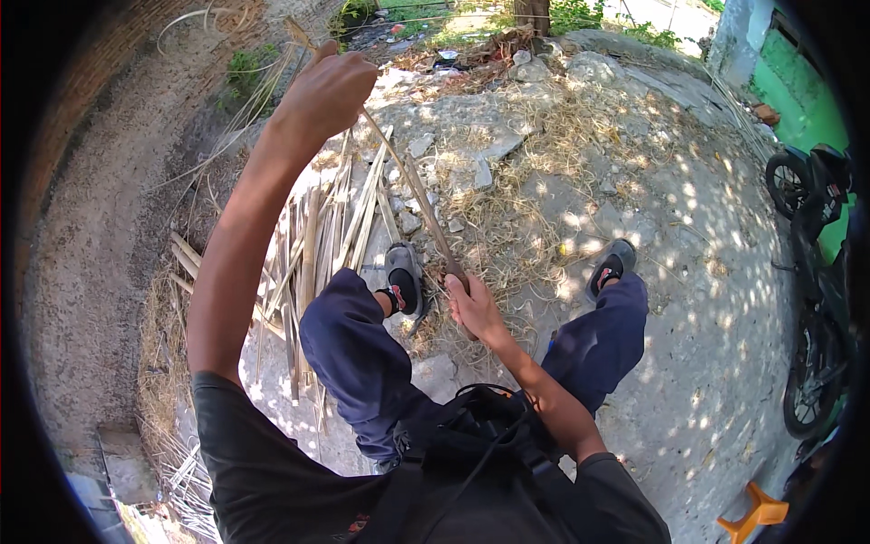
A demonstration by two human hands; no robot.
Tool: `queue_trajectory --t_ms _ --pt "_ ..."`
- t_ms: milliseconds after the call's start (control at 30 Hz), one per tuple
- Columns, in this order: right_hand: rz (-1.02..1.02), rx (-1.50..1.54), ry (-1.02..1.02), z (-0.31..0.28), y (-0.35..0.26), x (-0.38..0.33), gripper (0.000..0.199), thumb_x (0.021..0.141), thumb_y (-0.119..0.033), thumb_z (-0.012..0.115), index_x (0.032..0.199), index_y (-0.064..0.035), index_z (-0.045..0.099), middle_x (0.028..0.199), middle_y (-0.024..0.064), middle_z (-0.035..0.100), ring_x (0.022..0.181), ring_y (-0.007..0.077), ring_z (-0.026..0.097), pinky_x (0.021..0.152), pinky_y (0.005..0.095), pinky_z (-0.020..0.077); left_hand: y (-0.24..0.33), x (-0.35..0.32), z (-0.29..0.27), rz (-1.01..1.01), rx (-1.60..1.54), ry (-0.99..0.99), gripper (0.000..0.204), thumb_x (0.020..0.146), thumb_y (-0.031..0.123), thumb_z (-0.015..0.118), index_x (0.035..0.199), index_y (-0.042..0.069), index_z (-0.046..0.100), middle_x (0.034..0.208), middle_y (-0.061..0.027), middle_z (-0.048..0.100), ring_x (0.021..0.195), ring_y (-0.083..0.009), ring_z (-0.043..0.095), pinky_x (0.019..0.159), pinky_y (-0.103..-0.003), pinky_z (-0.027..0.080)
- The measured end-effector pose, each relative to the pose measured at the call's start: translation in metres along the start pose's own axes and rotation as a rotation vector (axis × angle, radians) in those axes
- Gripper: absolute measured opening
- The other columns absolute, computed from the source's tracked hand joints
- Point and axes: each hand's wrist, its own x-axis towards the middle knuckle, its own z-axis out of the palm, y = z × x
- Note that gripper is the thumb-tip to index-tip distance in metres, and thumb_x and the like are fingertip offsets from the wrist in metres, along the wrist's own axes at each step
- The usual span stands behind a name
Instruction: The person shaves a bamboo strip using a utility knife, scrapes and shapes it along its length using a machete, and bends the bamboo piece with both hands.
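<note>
A long, thin bamboo strip (419, 188) slants between my two hands. Raised at the far left, my left hand (333, 89) is closed around its upper part, and the end pokes out beyond the fist. Lower down, in front of my knees, my right hand (478, 308) is wrapped around the wider, darker lower end. Whether a tool is also in the right fingers I cannot make out. Beside my left leg lies a pile of split bamboo strips (313, 236) on the ground.
Curly shavings (535, 172) and broken stone slabs (494, 150) litter the concrete ahead. My feet stand apart in dark shoes (405, 276). A motorcycle (807, 272) is parked at the right, with an orange plastic object (754, 514) at lower right. A brick wall (68, 100) borders the left.
</note>
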Motion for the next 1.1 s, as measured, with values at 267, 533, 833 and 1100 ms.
queue_trajectory --t_ms 267,533,833,1100 --pt "0.054 -0.049 0.043 0.002 0.005 0.0 0.035 0.105 -0.036 0.058 0.097 -0.0015 0.059 0.065 -0.0007 0.053 0.05 0.0093 0.052 0.047 0.0281 0.0429 -0.001 -0.005 0.007 0.011 0.029 0.083 0.015 0.084 -0.002 0.065 0.072 0.005 0.06 0.079 -0.0095 0.062 0.082 -0.0298 0.062 0.098 -0.04 0.044" --pt "0.007 -0.057 0.011 -0.017 0.049 0.014 0.031 0.106 -0.034 0.059 0.106 -0.0029 0.058 0.069 -0.0019 0.052 0.055 0.006 0.049 0.048 0.0269 0.0436 0.028 0.01 -0.012 -0.111 0.073 -0.128 0.012 0.086 -0.005 0.061 0.078 0.003 0.065 0.085 -0.0138 0.064 0.089 -0.0311 0.067 0.124 -0.046 0.033" --pt "-0.024 -0.182 0.092 -0.01 0.039 0.011 0.038 0.103 -0.035 0.06 0.092 0.002 0.059 0.064 0.0063 0.059 0.053 0.0167 0.063 0.052 0.0353 0.0496 0.032 0.005 -0.012 -0.053 0.103 -0.056 0.011 0.084 -0.004 0.063 0.079 0.006 0.064 0.085 -0.0119 0.064 0.09 -0.0321 0.065 0.114 -0.044 0.04" --pt "0.235 0.47 -0.086 -0.021 0.029 0.016 0.027 0.109 -0.03 0.052 0.102 -0.0036 0.055 0.065 -0.0027 0.046 0.048 0.0084 0.044 0.046 0.0292 0.0398 0.031 -0.001 -0.009 -0.005 0.093 0.043 0.011 0.085 -0.003 0.062 0.082 0.008 0.061 0.085 -0.01 0.061 0.092 -0.0297 0.065 0.115 -0.046 0.04"
